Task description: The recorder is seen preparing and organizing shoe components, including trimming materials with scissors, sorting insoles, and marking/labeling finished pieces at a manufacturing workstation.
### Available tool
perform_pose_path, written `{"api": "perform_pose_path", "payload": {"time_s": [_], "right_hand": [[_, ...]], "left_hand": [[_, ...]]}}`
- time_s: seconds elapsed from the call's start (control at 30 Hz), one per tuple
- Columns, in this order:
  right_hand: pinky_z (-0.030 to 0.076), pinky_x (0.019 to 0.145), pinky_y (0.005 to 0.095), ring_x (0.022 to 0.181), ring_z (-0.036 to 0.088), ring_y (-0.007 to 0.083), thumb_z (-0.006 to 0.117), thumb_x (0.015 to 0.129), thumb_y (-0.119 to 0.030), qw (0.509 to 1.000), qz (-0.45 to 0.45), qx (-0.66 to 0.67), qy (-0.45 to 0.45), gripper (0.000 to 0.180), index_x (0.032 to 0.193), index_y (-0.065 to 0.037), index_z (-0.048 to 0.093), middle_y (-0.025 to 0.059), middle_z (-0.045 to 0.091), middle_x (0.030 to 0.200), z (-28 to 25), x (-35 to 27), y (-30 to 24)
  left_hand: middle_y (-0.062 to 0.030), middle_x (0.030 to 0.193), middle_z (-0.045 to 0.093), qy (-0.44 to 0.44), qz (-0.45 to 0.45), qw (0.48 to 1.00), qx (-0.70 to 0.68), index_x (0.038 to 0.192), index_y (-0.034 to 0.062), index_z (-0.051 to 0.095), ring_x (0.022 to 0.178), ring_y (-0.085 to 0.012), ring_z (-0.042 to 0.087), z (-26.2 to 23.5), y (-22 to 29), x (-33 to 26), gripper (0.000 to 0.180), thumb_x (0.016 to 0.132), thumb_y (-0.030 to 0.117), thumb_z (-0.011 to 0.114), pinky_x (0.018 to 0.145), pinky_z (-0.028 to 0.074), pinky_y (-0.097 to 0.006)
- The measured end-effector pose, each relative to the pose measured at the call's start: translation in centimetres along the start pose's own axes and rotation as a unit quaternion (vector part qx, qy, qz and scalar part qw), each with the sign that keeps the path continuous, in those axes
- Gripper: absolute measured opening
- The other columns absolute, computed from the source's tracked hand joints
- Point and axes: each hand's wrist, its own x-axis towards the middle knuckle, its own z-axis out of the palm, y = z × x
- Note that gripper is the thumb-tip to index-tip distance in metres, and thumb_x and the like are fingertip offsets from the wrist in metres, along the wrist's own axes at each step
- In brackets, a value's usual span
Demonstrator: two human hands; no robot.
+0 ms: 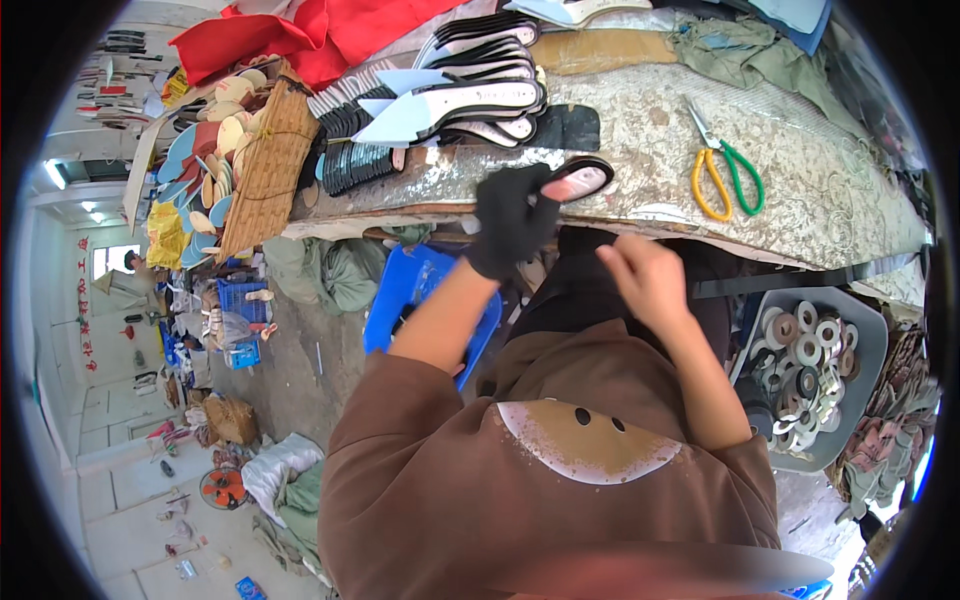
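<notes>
The gloved left hand (512, 215) pins a shoe sole (578, 180) steady on the bench (800, 200) (bare right hand (645, 275) waits below, loosely curled, empty).

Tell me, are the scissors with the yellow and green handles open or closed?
Closed. The scissors lie flat on the worktable, blades together in one thin point, and the two handle loops rest side by side.

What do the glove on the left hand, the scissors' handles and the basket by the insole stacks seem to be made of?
Glove on the left hand: matte black knit fabric, apparently; it creases softly.
Scissors: glossy plastic-looking handle loops, one yellow, one green; blades look like bright metal.
Basket: woven cane or wicker, judging by its tan crosshatched weave.
</notes>
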Motion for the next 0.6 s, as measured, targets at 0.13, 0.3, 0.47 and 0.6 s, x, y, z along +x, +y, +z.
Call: {"api": "perform_pose_path", "payload": {"time_s": [0.13, 0.3, 0.47, 0.6], "right_hand": [[0.046, 0.083, 0.0410, 0.100, 0.059, 0.0331, 0.069, 0.086, -0.023, 0.978, -0.020, -0.176, 0.115, 0.026, 0.102, -0.005, 0.061, 0.0132, 0.062, 0.100, -4.4, 3.3, 4.3], [0.032, 0.111, 0.0426, 0.133, 0.044, 0.0324, 0.068, 0.084, -0.029, 0.951, -0.009, -0.287, 0.118, 0.056, 0.133, -0.007, 0.052, 0.0140, 0.050, 0.141, -7.1, 4.3, 7.8], [0.029, 0.114, 0.0442, 0.135, 0.043, 0.0302, 0.066, 0.087, -0.028, 0.954, 0.023, -0.276, 0.113, 0.051, 0.132, -0.008, 0.053, 0.0104, 0.050, 0.144, -9.5, 4.3, 11.1], [0.029, 0.114, 0.0439, 0.134, 0.045, 0.0287, 0.064, 0.088, -0.029, 0.945, 0.063, -0.293, 0.133, 0.050, 0.132, -0.008, 0.053, 0.0092, 0.050, 0.145, -9.7, 4.1, 11.8]], "left_hand": [[-0.0051, 0.059, 0.056, 0.000, 0.233, 0.928, 0.290, 0.073, 0.0159, 0.068, 0.056, -0.0280, 0.055, -5.5, -5.0, 8.3, 0.025, 0.077, 0.040, 0.071, 0.054, 0.040, -0.041], [-0.0083, 0.080, 0.065, -0.128, 0.216, 0.897, 0.363, 0.087, 0.0118, 0.069, 0.080, -0.0285, 0.065, -7.0, -10.3, 16.2, 0.029, 0.076, 0.039, 0.067, 0.070, 0.048, -0.043], [-0.0090, 0.106, 0.065, -0.108, 0.238, 0.913, 0.314, 0.114, 0.0103, 0.065, 0.096, -0.0291, 0.063, -3.8, -10.9, 17.4, 0.037, 0.086, 0.034, 0.067, 0.081, 0.050, -0.040], [-0.0094, 0.101, 0.068, -0.159, 0.173, 0.931, 0.279, 0.110, 0.0115, 0.068, 0.093, -0.0295, 0.066, 1.0, -8.7, 19.8, 0.038, 0.087, 0.042, 0.065, 0.079, 0.052, -0.041]]}}
